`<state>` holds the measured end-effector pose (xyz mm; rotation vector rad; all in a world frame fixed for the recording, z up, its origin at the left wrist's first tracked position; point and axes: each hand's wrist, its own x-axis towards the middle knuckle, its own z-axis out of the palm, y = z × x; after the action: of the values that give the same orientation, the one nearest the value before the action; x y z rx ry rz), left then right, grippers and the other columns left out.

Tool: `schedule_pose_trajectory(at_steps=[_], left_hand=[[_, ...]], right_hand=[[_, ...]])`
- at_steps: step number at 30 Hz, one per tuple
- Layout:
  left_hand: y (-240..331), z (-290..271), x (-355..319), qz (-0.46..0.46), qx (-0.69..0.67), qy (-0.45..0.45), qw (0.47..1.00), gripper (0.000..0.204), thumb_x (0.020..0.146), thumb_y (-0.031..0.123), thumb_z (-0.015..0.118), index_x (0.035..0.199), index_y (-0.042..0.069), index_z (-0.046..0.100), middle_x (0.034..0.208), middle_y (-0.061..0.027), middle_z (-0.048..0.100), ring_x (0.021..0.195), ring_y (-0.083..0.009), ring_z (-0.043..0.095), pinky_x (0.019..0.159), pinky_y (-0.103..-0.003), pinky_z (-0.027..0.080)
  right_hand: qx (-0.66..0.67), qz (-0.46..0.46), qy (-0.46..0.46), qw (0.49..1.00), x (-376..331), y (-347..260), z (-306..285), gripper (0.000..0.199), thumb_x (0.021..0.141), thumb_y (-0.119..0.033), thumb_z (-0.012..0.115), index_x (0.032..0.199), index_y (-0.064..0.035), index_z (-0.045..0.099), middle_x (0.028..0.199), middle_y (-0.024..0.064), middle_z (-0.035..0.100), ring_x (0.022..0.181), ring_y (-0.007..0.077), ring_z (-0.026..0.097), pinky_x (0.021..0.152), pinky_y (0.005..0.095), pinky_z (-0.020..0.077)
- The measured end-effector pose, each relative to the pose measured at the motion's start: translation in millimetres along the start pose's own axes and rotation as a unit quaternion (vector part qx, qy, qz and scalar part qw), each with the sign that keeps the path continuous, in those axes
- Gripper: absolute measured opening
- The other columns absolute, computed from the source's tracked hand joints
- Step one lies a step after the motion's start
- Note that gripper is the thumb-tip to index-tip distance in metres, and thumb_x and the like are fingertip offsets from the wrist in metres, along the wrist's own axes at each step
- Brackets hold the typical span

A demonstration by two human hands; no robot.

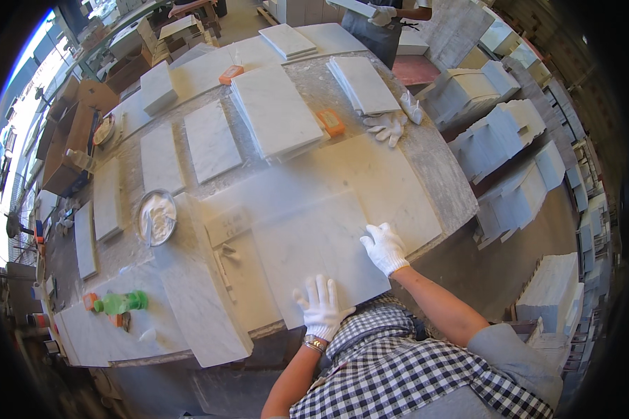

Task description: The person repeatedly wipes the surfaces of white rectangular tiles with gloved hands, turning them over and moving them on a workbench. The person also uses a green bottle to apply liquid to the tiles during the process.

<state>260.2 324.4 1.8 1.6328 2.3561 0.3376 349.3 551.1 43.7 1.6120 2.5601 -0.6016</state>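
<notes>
A large pale marble slab (314, 244) lies on the worktable in front of me, its near edge close to my checked apron. My left hand (320, 311), in a white knit glove, rests flat on its near edge with the fingers spread. At the slab's right edge is my right hand (386, 250), gloved too; its fingers are slightly bent and apart, touching the surface. Beneath this slab a wider pale slab (405, 199) shows at the right. Just left lie a small white tool-like piece (229, 253) and a thin strip (223, 274).
A long slab (201, 293) and a bowl of white paste (158, 218) stand left, near a green bottle (124, 302). Stacked slabs (276, 112), an orange box (330, 122) and loose gloves (386, 127) lie beyond. A co-worker (377, 28) holds a slab at the far side.
</notes>
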Motion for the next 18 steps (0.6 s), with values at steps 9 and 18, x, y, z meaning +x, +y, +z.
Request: schedule_pose_trajectory(at_steps=[9,18], left_hand=[[-6.7,0.8,5.1,0.019,-0.011,0.008,1.0,0.103,0.068,0.067,0.078,0.144,0.004,0.049,0.152,-0.0227,0.042,0.143,-0.0425,0.033,0.112,-0.073,0.016],[-9.2,-12.4,5.0,0.052,-0.008,0.01,0.999,0.093,0.074,0.063,0.076,0.143,0.007,0.052,0.154,-0.0123,0.045,0.142,-0.0393,0.038,0.113,-0.072,0.018]], right_hand=[[0.009,0.045,-0.019,0.999,16.3,-3.1,6.9,0.035,0.089,-0.031,0.064,0.113,-0.0052,0.067,0.115,0.0252,0.065,0.106,0.0427,0.063,0.091,0.0506,0.0504],[0.133,-0.065,-0.064,0.987,26.7,30.2,4.1,0.026,0.089,-0.022,0.064,0.108,-0.0048,0.07,0.093,0.0187,0.07,0.086,0.0348,0.067,0.077,0.0436,0.0551]])
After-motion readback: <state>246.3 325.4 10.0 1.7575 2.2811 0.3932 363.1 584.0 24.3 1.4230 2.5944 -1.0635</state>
